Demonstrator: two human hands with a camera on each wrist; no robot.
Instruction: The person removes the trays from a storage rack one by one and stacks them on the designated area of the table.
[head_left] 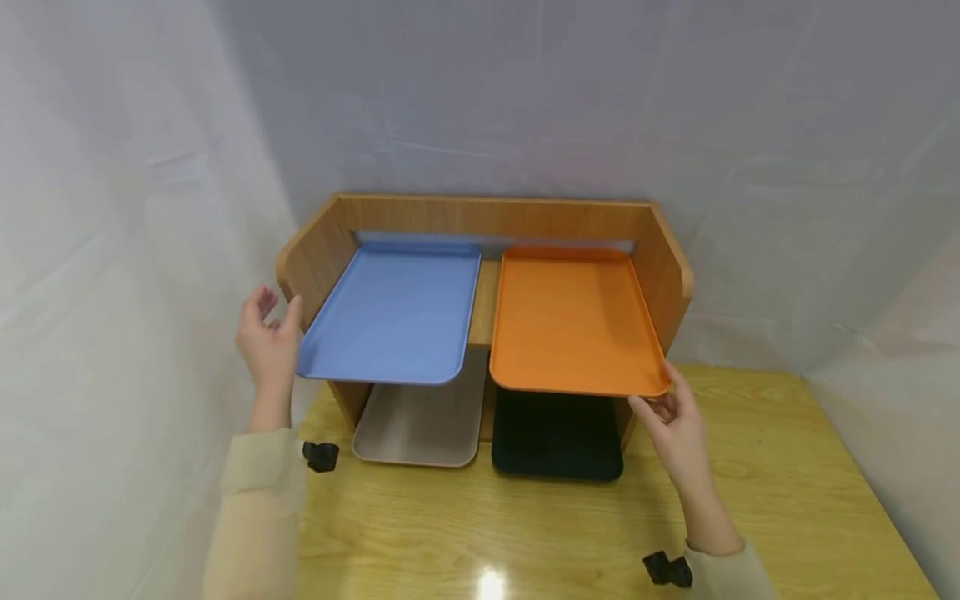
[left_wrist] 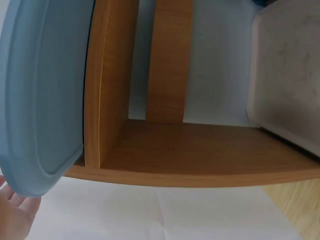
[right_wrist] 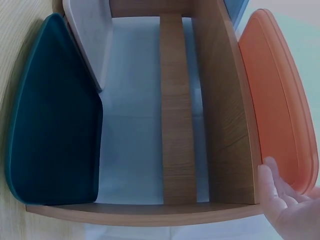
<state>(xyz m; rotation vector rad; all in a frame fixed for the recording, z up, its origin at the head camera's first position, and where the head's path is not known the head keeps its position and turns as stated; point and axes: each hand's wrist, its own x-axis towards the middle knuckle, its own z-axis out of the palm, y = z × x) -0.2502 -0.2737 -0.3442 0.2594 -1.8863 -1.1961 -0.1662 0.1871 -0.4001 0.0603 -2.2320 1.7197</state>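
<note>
A blue tray [head_left: 397, 312] lies on the left of the wooden shelf unit's top, its front overhanging. An orange tray [head_left: 573, 325] lies on the right, also overhanging. My left hand [head_left: 272, 337] is beside the blue tray's front left corner, fingers loosely bent and holding nothing. My right hand [head_left: 675, 425] is at the orange tray's front right corner. Its thumb is below the front edge and a finger is beside the right edge; in the right wrist view the fingers [right_wrist: 268, 180] lie against the tray's underside with no clear grip.
Under the top board, a greyish-brown tray [head_left: 420, 421] is on the left and a dark green tray [head_left: 557, 437] on the right. The wooden shelf unit [head_left: 495, 208] has raised sides and a back rail. It stands on a wood-grain table [head_left: 420, 525], with pale sheeting [head_left: 480, 100] behind.
</note>
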